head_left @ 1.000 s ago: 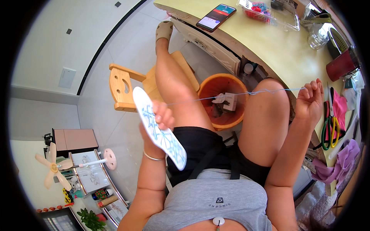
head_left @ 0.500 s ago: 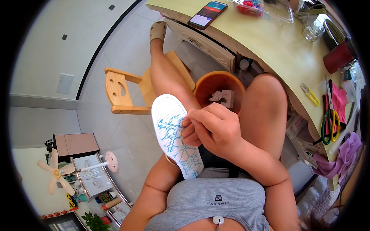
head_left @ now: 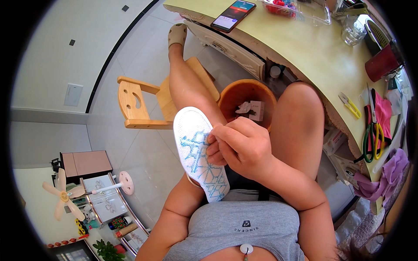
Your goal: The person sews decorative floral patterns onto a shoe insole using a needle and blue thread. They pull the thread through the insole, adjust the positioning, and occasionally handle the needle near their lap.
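A white insole with blue cross-stitch pattern stands tilted in front of my lap. My left forearm runs up behind its lower end, a bangle at the wrist, and the insole hides my left hand and its fingers. My right hand is at the insole's right edge, over the stitched part. Its thumb and index finger are pinched together and the other fingers curl in. Whatever lies in that pinch is too small to make out.
A wooden bucket with paper scraps stands between my legs, beside a small wooden chair. On the yellow-topped table at right lie a phone, yellow snips, scissors, a glass and purple cloth.
The insole's upper end has shifted slightly to the right and turned a little. My right hand stays pinched at its edge, almost in the same place.
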Demonstrator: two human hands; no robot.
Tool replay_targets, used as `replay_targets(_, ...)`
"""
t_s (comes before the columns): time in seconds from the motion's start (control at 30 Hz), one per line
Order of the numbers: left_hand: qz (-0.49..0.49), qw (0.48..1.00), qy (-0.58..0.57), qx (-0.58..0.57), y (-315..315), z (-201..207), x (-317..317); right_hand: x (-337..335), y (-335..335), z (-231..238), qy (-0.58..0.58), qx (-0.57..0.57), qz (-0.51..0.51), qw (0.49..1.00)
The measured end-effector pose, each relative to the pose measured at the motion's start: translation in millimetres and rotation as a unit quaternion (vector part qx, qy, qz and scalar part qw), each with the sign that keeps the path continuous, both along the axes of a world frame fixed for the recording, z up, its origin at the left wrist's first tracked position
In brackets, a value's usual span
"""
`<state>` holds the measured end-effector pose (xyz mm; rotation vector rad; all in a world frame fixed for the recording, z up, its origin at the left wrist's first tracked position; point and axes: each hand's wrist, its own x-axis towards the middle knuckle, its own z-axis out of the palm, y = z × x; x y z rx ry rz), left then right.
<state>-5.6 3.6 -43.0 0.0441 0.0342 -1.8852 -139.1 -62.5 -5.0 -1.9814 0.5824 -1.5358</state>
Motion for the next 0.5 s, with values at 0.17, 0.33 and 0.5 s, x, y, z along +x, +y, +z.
replay_targets(0.17, 0.049, 0.968, -0.243, 0.031, 2.3, 17.8, 2.2, -9.9, -6.1, -4.1, 0.04, 0.045, 0.035, 0.998)
replay_targets(0.33, 0.076, 0.936, -0.341, 0.041, -4.0, 26.3, 10.0, -14.7, -5.7, -6.2, -0.103, 0.495, 0.229, 0.832)
replay_targets(0.5, 0.132, 0.886, -0.44, 0.065, -4.1, 34.4, 2.6, -14.9, -9.3, -22.9, -0.118, 0.483, 0.239, 0.834)
